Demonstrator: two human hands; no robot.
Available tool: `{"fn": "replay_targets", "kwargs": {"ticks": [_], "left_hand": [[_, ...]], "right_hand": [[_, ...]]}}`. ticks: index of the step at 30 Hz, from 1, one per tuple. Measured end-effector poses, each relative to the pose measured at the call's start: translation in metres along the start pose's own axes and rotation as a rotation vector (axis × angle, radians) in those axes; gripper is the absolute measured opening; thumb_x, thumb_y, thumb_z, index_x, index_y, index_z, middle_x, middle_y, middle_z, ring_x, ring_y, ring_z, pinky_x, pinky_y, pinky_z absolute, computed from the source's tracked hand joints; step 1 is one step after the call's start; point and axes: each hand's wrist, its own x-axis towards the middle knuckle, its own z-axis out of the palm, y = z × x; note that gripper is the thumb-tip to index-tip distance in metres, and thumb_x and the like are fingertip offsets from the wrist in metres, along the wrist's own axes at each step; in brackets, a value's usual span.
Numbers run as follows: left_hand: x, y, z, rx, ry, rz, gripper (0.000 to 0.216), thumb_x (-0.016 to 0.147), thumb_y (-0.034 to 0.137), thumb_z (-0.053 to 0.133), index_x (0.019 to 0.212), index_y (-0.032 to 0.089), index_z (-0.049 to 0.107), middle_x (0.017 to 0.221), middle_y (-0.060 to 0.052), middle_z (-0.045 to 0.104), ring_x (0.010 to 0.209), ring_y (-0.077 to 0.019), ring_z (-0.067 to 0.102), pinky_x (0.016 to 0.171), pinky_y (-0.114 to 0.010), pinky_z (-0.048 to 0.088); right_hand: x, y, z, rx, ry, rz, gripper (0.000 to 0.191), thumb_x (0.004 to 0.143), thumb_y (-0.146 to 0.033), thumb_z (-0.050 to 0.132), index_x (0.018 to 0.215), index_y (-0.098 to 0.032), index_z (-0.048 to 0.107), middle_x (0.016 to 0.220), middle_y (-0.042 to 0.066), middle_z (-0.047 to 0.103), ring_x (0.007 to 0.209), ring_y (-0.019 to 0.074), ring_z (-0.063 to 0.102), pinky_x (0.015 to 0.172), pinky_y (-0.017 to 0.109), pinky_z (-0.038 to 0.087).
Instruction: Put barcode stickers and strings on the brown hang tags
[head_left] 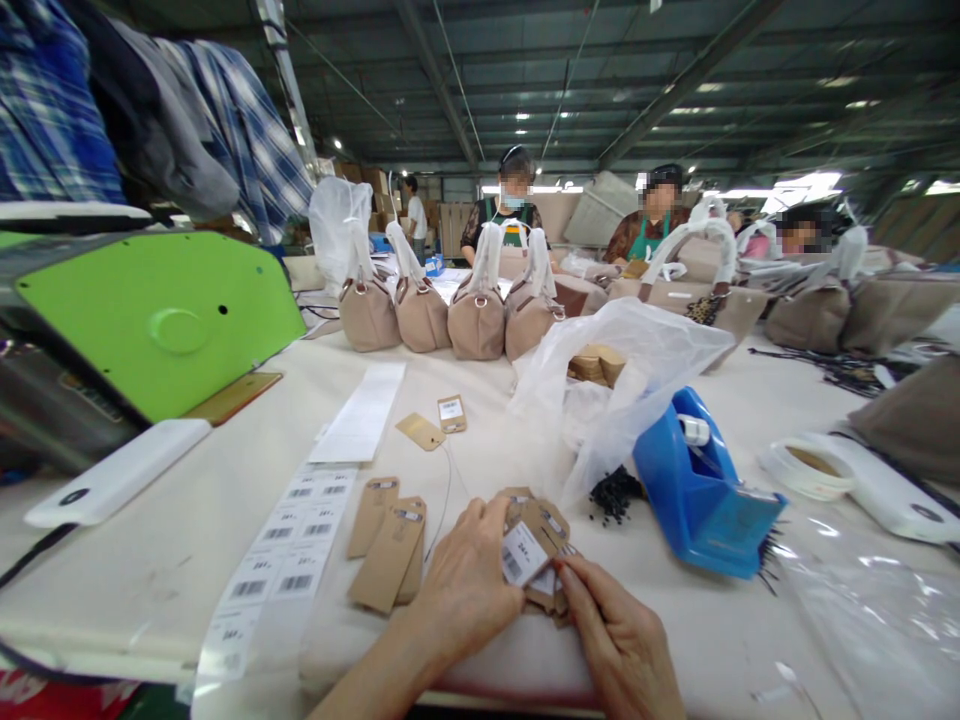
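Note:
My left hand [463, 580] grips a stack of brown paper hang tags [541, 527] near the table's front edge; its thumb presses a white barcode sticker [523, 553] onto the top tag. My right hand [619, 640] pinches the lower right edge of the same stack. To the left lie several loose brown tags [390, 545] and a long strip of barcode labels [279, 560]. Two more tags [435, 422] lie farther back on the table.
A blue tape dispenser [701, 490] stands right of my hands, a clear plastic bag [622, 385] with brown tags behind it. Small black fasteners [615, 493] lie in a heap. A green machine [161, 320] is at left. Beige handbags [450, 315] line the back, with several people working beyond.

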Motion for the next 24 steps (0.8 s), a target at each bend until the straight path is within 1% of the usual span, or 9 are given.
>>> {"fn": "replay_targets", "kwargs": {"ticks": [3,5,6,8,9,11,16,20,24], "left_hand": [[-0.004,-0.002,0.001,-0.013,0.032,0.014,0.06,0.061,0.009,0.051,0.118,0.025,0.046,0.106,-0.004,0.056,0.098,-0.0221,0.055,0.083,-0.03,0.045],[-0.007,-0.003,0.002,-0.015,0.026,0.012,0.062,0.06,0.008,0.052,0.119,0.025,0.045,0.106,-0.004,0.056,0.098,-0.0216,0.055,0.081,-0.029,0.044],[-0.009,-0.004,0.003,-0.015,0.015,0.009,0.064,0.059,0.007,0.052,0.12,0.025,0.045,0.106,-0.004,0.055,0.097,-0.0215,0.055,0.08,-0.029,0.044],[-0.012,-0.005,0.005,-0.001,-0.002,0.011,0.063,0.059,0.006,0.051,0.119,0.024,0.046,0.105,-0.004,0.054,0.096,-0.0213,0.055,0.08,-0.029,0.044],[-0.013,-0.005,0.007,0.015,-0.008,0.014,0.06,0.059,0.005,0.051,0.117,0.023,0.048,0.104,-0.005,0.054,0.096,-0.0217,0.054,0.08,-0.029,0.044],[-0.016,-0.005,0.009,0.051,-0.013,0.027,0.056,0.059,0.003,0.049,0.112,0.023,0.052,0.103,-0.005,0.053,0.098,-0.023,0.053,0.081,-0.031,0.044],[-0.022,-0.003,0.013,0.082,0.016,0.055,0.052,0.059,0.003,0.05,0.107,0.021,0.055,0.105,-0.007,0.054,0.099,-0.0255,0.051,0.083,-0.037,0.043],[-0.029,0.001,0.02,0.075,0.124,0.107,0.049,0.066,0.015,0.059,0.115,0.019,0.053,0.12,-0.01,0.054,0.108,-0.0296,0.048,0.093,-0.046,0.038],[-0.032,0.002,0.03,0.101,0.205,0.169,0.05,0.071,0.013,0.06,0.121,0.016,0.051,0.116,-0.012,0.06,0.105,-0.0307,0.052,0.091,-0.049,0.04]], "right_hand": [[0.002,-0.001,-0.002,0.091,-0.009,0.087,0.031,0.084,-0.044,0.051,0.094,-0.022,0.072,0.09,0.004,0.074,0.078,0.0165,0.069,0.07,0.018,0.053],[0.003,-0.002,-0.004,0.174,-0.014,0.166,0.035,0.081,-0.049,0.053,0.092,-0.021,0.073,0.079,0.003,0.073,0.072,0.0172,0.067,0.065,0.02,0.053],[0.004,-0.004,-0.004,0.216,-0.019,0.219,0.038,0.079,-0.051,0.054,0.09,-0.02,0.073,0.07,0.002,0.07,0.065,0.0167,0.065,0.058,0.02,0.052],[0.006,-0.008,-0.006,0.292,-0.036,0.342,0.044,0.074,-0.056,0.056,0.087,-0.018,0.073,0.054,-0.001,0.059,0.048,0.0128,0.053,0.044,0.02,0.044],[0.007,-0.01,-0.007,0.323,-0.044,0.405,0.047,0.072,-0.058,0.056,0.087,-0.017,0.072,0.05,-0.002,0.053,0.044,0.0105,0.046,0.039,0.019,0.037],[0.01,-0.015,-0.008,0.37,-0.053,0.495,0.05,0.068,-0.061,0.058,0.085,-0.015,0.071,0.048,-0.004,0.047,0.041,0.0076,0.036,0.037,0.019,0.028],[0.012,-0.023,-0.008,0.365,-0.014,0.506,0.05,0.061,-0.063,0.061,0.068,-0.014,0.068,0.046,-0.005,0.041,0.043,0.0073,0.031,0.04,0.021,0.023],[0.005,-0.022,-0.006,0.362,0.02,0.492,0.045,0.064,-0.06,0.063,0.067,-0.015,0.067,0.048,-0.005,0.042,0.046,0.0082,0.033,0.042,0.021,0.025],[-0.002,-0.026,-0.002,0.405,0.045,0.469,0.043,0.064,-0.058,0.067,0.066,-0.016,0.066,0.049,-0.005,0.042,0.048,0.0082,0.037,0.044,0.019,0.028]]}}
